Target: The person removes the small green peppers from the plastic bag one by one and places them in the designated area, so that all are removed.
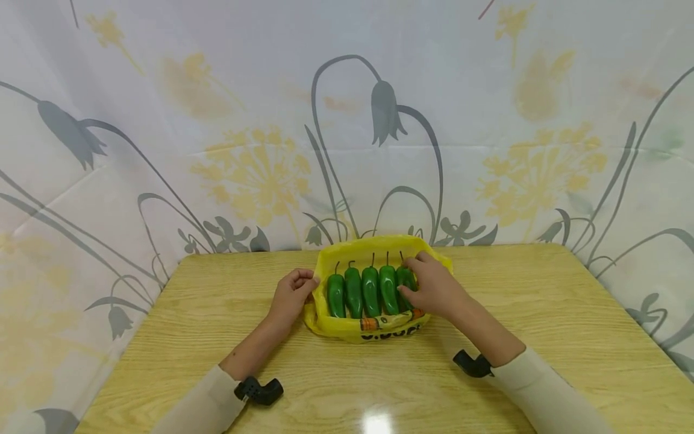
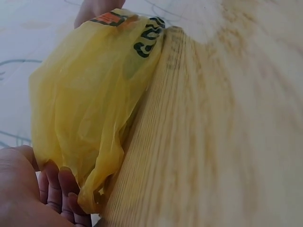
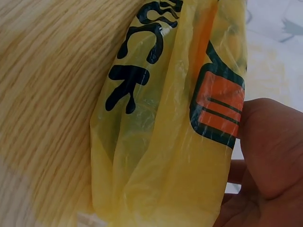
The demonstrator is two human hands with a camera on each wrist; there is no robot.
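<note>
A yellow plastic bag (image 1: pixel 338 328) lies on the table with its mouth open, and several green peppers (image 1: pixel 370 292) stand side by side in it, stems pointing away. My left hand (image 1: pixel 290 295) pinches the bag's left edge between thumb and fingers; the left wrist view shows the fingers (image 2: pixel 54 189) at the crumpled plastic. My right hand (image 1: pixel 436 289) reaches over the bag's right side, with thumb and fingers around the rightmost pepper (image 1: pixel 405 278). In the right wrist view the printed bag wall (image 3: pixel 165 142) hides the fingertips of that hand (image 3: pixel 267 161).
The wooden table (image 1: pixel 217 301) extends on both sides of the bag and in front of it. Behind the table's far edge hangs a pale cloth (image 1: pixel 347 181) with grey and yellow flower prints.
</note>
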